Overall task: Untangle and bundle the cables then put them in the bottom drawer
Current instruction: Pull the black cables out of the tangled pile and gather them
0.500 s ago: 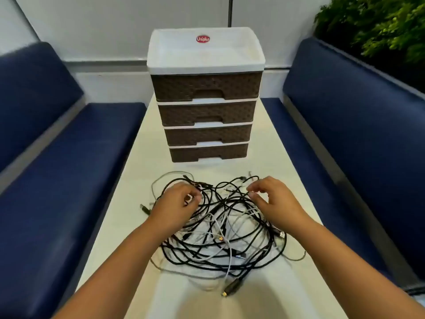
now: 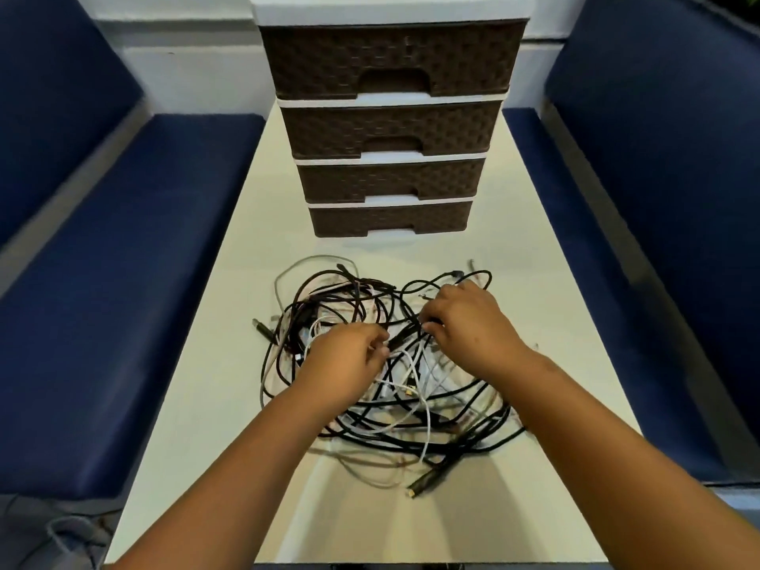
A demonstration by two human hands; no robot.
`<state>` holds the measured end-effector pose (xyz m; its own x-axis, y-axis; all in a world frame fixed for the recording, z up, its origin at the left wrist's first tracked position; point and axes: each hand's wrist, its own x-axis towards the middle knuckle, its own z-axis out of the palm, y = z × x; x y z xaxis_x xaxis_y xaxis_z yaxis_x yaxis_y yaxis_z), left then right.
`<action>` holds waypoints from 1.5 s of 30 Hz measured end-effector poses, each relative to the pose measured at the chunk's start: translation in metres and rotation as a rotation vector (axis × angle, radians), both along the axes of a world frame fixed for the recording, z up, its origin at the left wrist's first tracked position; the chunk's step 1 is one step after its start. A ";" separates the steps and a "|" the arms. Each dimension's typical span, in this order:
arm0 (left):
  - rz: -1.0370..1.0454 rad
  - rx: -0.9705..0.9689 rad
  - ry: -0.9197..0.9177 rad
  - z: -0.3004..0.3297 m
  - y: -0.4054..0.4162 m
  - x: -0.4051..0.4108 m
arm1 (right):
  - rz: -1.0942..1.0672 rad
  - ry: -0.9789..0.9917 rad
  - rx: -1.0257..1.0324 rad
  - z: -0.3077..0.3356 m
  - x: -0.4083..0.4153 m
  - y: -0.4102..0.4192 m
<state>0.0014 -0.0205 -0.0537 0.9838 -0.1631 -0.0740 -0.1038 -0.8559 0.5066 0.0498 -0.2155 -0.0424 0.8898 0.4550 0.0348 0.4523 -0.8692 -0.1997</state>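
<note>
1. Half a second back the left hand point(image 2: 343, 355) sat at the left rim of the cables point(image 2: 353, 298), with the right hand well apart from it on the far right side. Now the left hand has slid inward over the heap's middle, fingers curled, its grip pinching a dark strand near a plug.
2. The right hand point(image 2: 469, 327) has come in too; its fingertips now lie just beside the left's. Its grip looks closed on a black strand, though the exact strand is hard to pick out.
3. My reading: both hands have settled on one cable at the centre and are about to work it free. The untangling is only starting; nothing is bundled yet.
4. The cables lie as one loose knot on the tabletop point(image 2: 214, 364), near the person's edge, in front of the drawers point(image 2: 390, 129). Black strands dominate, with several white and grey ones threaded through; a pale loop strays out at the far left.
5. A dark plug point(image 2: 263, 329) pokes out at the left edge, and a gold-tipped plug point(image 2: 423, 483) trails out at the near right.
6. The bottom drawer point(image 2: 390, 218) is closed, apart from the heap, so it will need opening later.
</note>
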 end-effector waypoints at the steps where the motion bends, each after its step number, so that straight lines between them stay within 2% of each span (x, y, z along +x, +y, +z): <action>1: 0.001 0.008 -0.003 0.000 0.002 -0.001 | 0.022 0.014 -0.014 0.003 0.002 0.000; 3: 0.006 -0.032 -0.020 0.004 0.006 -0.004 | 0.033 0.065 0.044 0.017 0.003 0.002; 7: 0.034 -0.125 -0.133 0.021 0.020 -0.003 | -0.034 0.208 0.429 0.076 -0.003 0.009; 12: 0.115 -0.115 -0.252 0.036 0.048 0.012 | -0.036 0.109 0.720 0.142 -0.003 0.011; 16: 0.104 -0.114 -0.349 0.061 0.056 0.023 | -0.036 0.113 0.911 0.158 0.002 0.011; 21: 0.162 -0.446 -0.362 0.112 0.054 0.038 | -0.186 0.162 1.186 0.158 0.012 0.003; 23: 0.176 -0.516 -0.405 0.134 0.052 0.045 | -0.211 0.226 1.262 0.157 0.015 0.001; 25: 0.201 -0.640 -0.443 0.155 0.046 0.049 | -0.189 0.274 1.261 0.154 0.017 0.000; 28: 0.216 -0.846 -0.521 0.185 0.036 0.056 | -0.147 0.306 1.149 0.149 0.016 0.004; 31: 0.167 -0.968 -0.466 0.202 0.024 0.062 | -0.080 0.356 1.083 0.147 0.015 0.020; 34: 0.108 -0.903 -0.383 0.207 0.014 0.063 | -0.076 0.406 1.102 0.143 0.018 0.039; 37: 0.073 -0.928 -0.309 0.201 0.011 0.059 | -0.078 0.378 1.094 0.136 0.022 0.053; 41: 0.133 -0.982 -0.256 0.178 0.022 0.058 | -0.135 0.302 0.957 0.128 0.023 0.059; 43: 0.189 -0.850 -0.246 0.157 0.033 0.057 | -0.162 0.299 0.959 0.122 0.023 0.061; 45: 0.216 -0.613 -0.155 0.131 0.042 0.051 | -0.171 0.294 0.999 0.119 0.022 0.061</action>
<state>0.0520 0.0212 0.0777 0.9909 0.0712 0.1142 -0.0731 -0.4277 0.9010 0.0723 -0.1548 0.0764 0.9737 0.2063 0.0970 0.1568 -0.2971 -0.9419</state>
